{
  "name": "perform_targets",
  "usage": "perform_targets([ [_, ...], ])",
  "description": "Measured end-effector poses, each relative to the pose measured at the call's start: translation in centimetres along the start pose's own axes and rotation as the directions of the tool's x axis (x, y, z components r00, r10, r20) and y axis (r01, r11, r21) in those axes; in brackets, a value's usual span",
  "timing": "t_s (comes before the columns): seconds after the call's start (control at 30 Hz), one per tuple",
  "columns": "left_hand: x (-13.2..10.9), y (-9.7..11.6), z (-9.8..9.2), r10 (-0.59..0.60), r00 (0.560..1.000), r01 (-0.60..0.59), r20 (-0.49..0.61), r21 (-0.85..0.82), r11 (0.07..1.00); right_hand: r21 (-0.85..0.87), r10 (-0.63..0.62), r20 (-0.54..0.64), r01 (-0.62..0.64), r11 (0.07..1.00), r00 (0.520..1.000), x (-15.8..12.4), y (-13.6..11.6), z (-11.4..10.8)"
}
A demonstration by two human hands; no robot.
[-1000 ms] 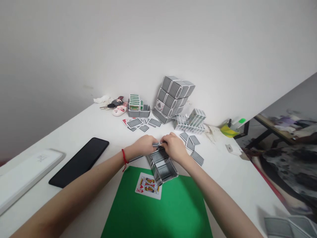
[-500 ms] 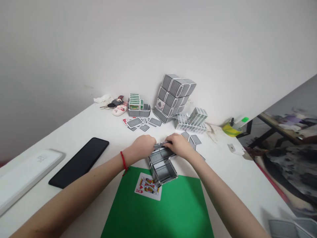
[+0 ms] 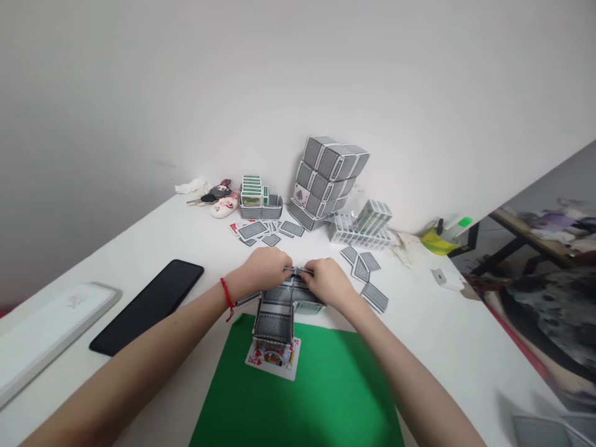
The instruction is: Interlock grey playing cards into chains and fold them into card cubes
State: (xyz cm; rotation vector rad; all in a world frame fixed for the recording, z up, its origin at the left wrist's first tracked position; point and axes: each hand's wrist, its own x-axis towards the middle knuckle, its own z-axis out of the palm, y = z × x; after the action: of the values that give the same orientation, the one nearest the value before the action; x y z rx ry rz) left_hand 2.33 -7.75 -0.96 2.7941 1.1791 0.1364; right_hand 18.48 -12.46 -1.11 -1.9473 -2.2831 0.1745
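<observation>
A grey structure built of folded playing cards (image 3: pixel 275 313) is between my hands, its near end over the king of hearts card (image 3: pixel 274 360). My left hand (image 3: pixel 265 270), with a red string on the wrist, grips its far edge. On the right of that same edge, my right hand (image 3: pixel 328 279) pinches the cards with thumb and fingers. Both hands are closed and close together. The fingertips partly hide the far rim. Under the king lies a green mat (image 3: pixel 307 397).
At the back stand a tall stack of card blocks (image 3: pixel 326 180), a card tray with small boxes (image 3: pixel 261 208) and wrapped card boxes (image 3: pixel 361 233). Loose cards (image 3: pixel 361 268) lie right of my hands. A black phone (image 3: pixel 149 304) and white case (image 3: pixel 56 335) are at left.
The card structure has turned and shifted left, and its near end now covers part of the king. My hands moved with it, still on the far edge.
</observation>
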Motion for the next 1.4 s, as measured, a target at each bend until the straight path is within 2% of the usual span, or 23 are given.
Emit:
perform_targets([
  [0.13,0.0,0.2,0.0,0.051,0.999,-0.051,0.017,-0.029,0.998,0.155,-0.004,-0.020,0.007,0.988,1.000,-0.1,0.3,0.0],
  [0.23,0.0,0.3,0.0,0.038,0.999,-0.038,0.031,-0.001,0.999,0.296,-0.008,-0.009,0.010,0.955,1.000,-0.3,1.0,0.0],
  [0.3,0.0,0.1,-0.2,0.050,0.997,-0.048,0.051,-0.040,0.998,0.333,-0.009,0.002,0.008,0.943,1.000,-0.5,1.6,0.0],
  [0.43,-0.2,-0.8,-0.5,0.129,0.986,-0.107,0.102,-0.200,0.974,0.299,0.008,0.011,-0.011,0.954,1.000,-0.9,2.2,0.1],
  [0.53,-0.3,-1.1,-0.4,0.080,0.992,-0.070,0.095,-0.105,0.992,0.279,0.028,0.019,-0.032,0.960,0.999,-0.9,2.2,0.1],
  [0.67,-0.3,-0.4,0.0,0.001,0.999,-0.003,0.049,0.045,0.999,0.231,0.037,0.018,-0.040,0.972,0.999,-0.8,2.0,0.3],
  [0.93,0.0,0.3,0.1,-0.088,0.996,0.087,0.023,0.045,0.995,0.259,0.055,0.034,-0.062,0.964,0.998,-0.7,1.2,0.2],
  [1.03,0.0,0.1,0.3,-0.073,0.997,0.072,0.009,0.004,0.997,0.285,0.061,0.046,-0.071,0.956,0.997,-0.9,0.8,0.0],
  [1.23,0.3,-0.4,0.7,-0.003,0.999,0.012,0.043,-0.207,0.978,0.358,0.040,0.031,-0.049,0.932,0.999,-1.3,0.5,0.0],
  [1.4,0.4,-0.3,0.7,0.016,1.000,-0.016,0.002,-0.138,0.990,0.412,0.010,0.020,-0.018,0.911,1.000,-1.1,0.9,0.4],
])
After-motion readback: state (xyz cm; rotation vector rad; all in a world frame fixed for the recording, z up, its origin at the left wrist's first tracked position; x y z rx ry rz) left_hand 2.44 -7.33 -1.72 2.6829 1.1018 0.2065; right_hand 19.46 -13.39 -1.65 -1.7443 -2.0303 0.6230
